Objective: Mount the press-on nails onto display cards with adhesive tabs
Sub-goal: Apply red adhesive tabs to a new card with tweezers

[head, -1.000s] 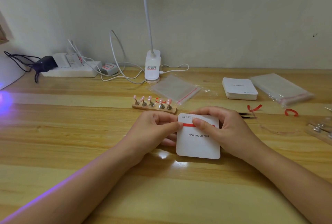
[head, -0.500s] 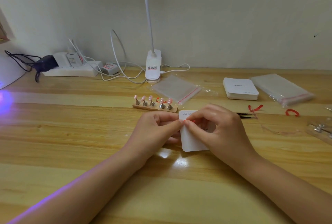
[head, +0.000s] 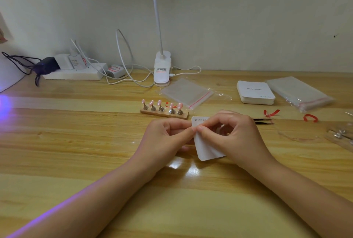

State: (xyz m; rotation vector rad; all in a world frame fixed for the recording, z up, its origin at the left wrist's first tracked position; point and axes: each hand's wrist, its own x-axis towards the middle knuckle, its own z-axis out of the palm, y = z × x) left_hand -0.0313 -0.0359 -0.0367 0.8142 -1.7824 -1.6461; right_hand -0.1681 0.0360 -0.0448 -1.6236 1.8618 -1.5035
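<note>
Press-on nails [head: 161, 104], five pink ones, stand on metal pegs in a wooden holder [head: 164, 113] just above centre of the frame, on the desk [head: 76, 142]. White display card [head: 207, 148] sits right of centre, tilted, its upper left corner printed with small text. My left hand [head: 168, 138] pinches the card's left edge, thumb and forefinger curled onto it. My right hand [head: 235, 136] covers the card's upper right part, fingers curled, forefinger tip meeting the left thumb at the card edge; what it pinches there I cannot tell. Tweezers [head: 263, 121] lie just right of my right hand. Red strips [head: 271, 113] lie beyond them, toward the right edge. Stack of white cards [head: 255, 94] sits upper right, a packet of clear bags [head: 299, 92] touching its right side. Another clear zip bag [head: 187, 92] lies above the holder. Clip lamp [head: 162, 69] stands at upper centre against the wall, a power strip [head: 74, 73] at upper left.
</note>
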